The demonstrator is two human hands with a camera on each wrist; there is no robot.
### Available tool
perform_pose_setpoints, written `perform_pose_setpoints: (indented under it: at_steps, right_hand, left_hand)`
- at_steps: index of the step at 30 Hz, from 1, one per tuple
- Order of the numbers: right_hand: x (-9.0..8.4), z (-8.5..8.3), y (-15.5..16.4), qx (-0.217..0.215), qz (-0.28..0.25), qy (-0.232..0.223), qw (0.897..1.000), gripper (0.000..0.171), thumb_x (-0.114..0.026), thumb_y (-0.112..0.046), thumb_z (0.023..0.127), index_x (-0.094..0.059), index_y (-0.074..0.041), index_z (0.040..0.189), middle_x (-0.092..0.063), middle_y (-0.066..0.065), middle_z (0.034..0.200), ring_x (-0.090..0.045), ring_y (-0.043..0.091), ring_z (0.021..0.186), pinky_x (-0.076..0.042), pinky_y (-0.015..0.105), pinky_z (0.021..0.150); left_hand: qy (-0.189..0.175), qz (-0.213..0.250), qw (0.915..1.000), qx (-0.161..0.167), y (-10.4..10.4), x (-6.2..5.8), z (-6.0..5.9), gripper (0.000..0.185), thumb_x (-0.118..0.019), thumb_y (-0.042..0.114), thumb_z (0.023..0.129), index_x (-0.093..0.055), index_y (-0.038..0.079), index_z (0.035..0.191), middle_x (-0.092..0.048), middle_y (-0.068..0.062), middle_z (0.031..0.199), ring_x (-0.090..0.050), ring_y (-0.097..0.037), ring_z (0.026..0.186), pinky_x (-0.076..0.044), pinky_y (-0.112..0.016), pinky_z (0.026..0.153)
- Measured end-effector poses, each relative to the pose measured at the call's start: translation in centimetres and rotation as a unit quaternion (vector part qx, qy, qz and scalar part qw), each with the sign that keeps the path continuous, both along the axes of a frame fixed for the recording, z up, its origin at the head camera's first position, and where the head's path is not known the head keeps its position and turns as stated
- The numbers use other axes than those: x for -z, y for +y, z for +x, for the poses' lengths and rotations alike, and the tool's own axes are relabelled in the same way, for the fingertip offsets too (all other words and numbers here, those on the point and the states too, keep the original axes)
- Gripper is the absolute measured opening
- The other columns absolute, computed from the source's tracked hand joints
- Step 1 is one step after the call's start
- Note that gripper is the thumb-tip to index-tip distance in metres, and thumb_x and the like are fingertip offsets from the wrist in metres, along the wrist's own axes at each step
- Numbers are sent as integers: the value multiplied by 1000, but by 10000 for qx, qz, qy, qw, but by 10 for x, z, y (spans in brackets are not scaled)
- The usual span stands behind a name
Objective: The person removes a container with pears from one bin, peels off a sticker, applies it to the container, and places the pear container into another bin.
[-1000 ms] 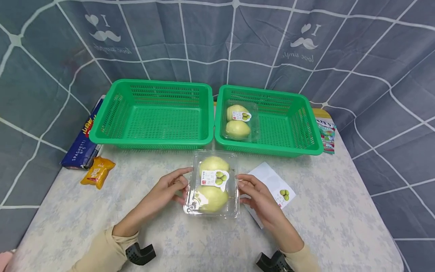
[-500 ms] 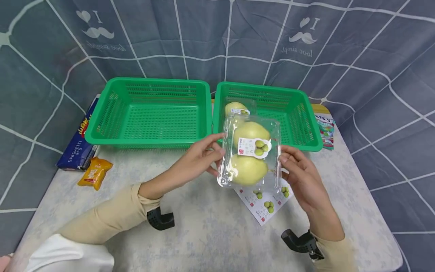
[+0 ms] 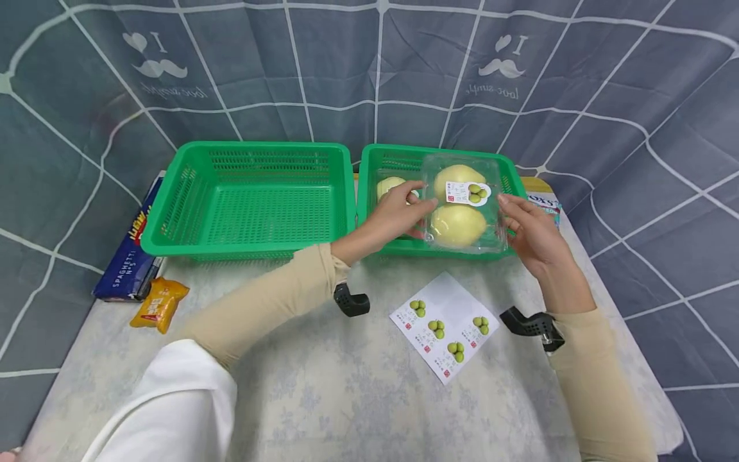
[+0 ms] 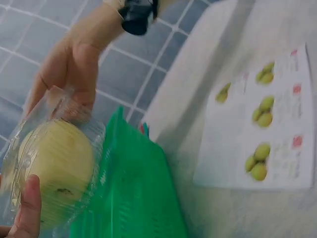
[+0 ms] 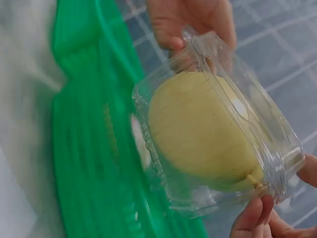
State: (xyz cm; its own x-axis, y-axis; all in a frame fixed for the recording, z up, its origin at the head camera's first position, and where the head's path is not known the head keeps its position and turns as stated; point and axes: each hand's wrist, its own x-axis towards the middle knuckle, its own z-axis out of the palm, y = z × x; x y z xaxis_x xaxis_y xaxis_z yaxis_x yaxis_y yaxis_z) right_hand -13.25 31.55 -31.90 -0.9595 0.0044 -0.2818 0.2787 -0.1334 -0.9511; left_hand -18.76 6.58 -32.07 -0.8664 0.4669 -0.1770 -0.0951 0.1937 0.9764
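Observation:
Both hands hold a clear plastic box (image 3: 458, 226) with two pale yellow fruits and a white fruit-picture label on its lid, raised over the right green basket (image 3: 369, 234). My left hand (image 3: 395, 212) grips its left side, and my right hand (image 3: 534, 237) pinches its right side. In the left wrist view the left thumb (image 4: 29, 208) presses the box. A short stem shows on the fruit (image 5: 203, 126) in the right wrist view. Another boxed fruit pack (image 3: 389, 185) lies inside the basket at left, partly hidden by my left hand.
A second green basket (image 3: 271, 215) stands to the left. A label sheet (image 3: 444, 327) lies on the table in front. At left are a blue spaghetti box (image 3: 127, 263) and an orange snack packet (image 3: 160, 305); a colourful packet (image 3: 545, 204) sits at the right.
Both hands have lifted the fruit box from the table's middle and carried it forward and right, over the right basket. The label sheet beneath is now uncovered.

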Motion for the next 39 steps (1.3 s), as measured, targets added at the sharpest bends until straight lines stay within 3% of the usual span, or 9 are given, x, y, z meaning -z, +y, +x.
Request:
perform_pose_setpoints:
  at_steps: [9,12,16,19,23,26,30,33,39]
  right_hand:
    - [25,-47,23,549,605,-587,9949,25,-64,-30,99,-53,-20,119,-46,-13,110,-50,3,88,-33,28,102]
    - [36,-59,23,563,1148,-709,9893,35,-59,-31,101,-53,-15,132,-46,-12,107,-49,3,90,-35,29,107]
    - [48,-74,18,361,1885,-801,9781,57,-48,-28,105,-35,-1,154,-47,-7,110,-47,4,94,-36,36,116]
    - [54,-84,12,254,2212,-821,9714,61,-46,-27,106,-28,1,157,-51,6,129,-48,7,101,-41,36,111]
    - [58,-91,10,172,2490,-837,9647,65,-48,-28,105,-23,-2,159,-33,19,160,-47,23,128,-41,39,112]
    - [60,-91,8,-19,2805,-746,9569,67,-50,-26,105,-20,-4,161,-19,22,166,-31,37,148,-33,50,120]
    - [63,-88,3,-385,3505,-435,9348,74,-59,-27,101,-21,-3,160,-17,25,166,-20,45,153,-27,58,123]
    - [66,-89,-2,-642,4167,-244,9064,86,-65,-36,97,-18,-2,160,-17,27,166,-20,47,152,-27,60,122]
    - [69,-95,-3,-675,4777,-8,8759,93,-64,-46,96,-16,0,160,-18,29,164,-20,49,151,-25,62,122]
  left_hand:
    - [325,-1276,9913,30,48,29,-44,63,-56,30,103,-33,7,157,-58,3,71,-70,-15,63,-59,-27,84]
    - [526,-1626,9851,176,54,37,-51,56,-53,26,104,-38,1,152,-52,4,58,-65,-16,55,-52,-24,71]
    - [920,-2103,9727,329,57,43,-55,21,-50,16,101,-62,-1,103,-42,3,51,-36,-10,43,-33,-23,48]
    - [1147,-2479,9608,470,60,44,-54,28,-50,13,99,-46,10,71,-35,2,55,-25,-9,46,-27,-22,46]
    - [1204,-2539,9569,732,64,39,-51,20,-49,16,99,-55,4,84,-38,2,68,-28,-9,51,-30,-21,50]
    - [1112,-2454,9577,1009,68,37,-49,34,-48,18,101,-59,-2,126,-41,0,70,-28,-9,49,-31,-21,51]
    - [1129,-2545,9526,1225,73,40,-44,50,-46,21,103,-46,-4,147,-50,-4,81,-30,-8,47,-32,-21,51]
    - [1399,-2719,9438,1257,73,43,-40,44,-47,21,103,-53,-4,138,-56,-9,96,-35,-8,52,-34,-20,53]
    - [1921,-2702,9346,1291,73,49,-39,26,-52,16,99,-51,11,74,-49,-2,74,-37,-10,54,-34,-21,50]
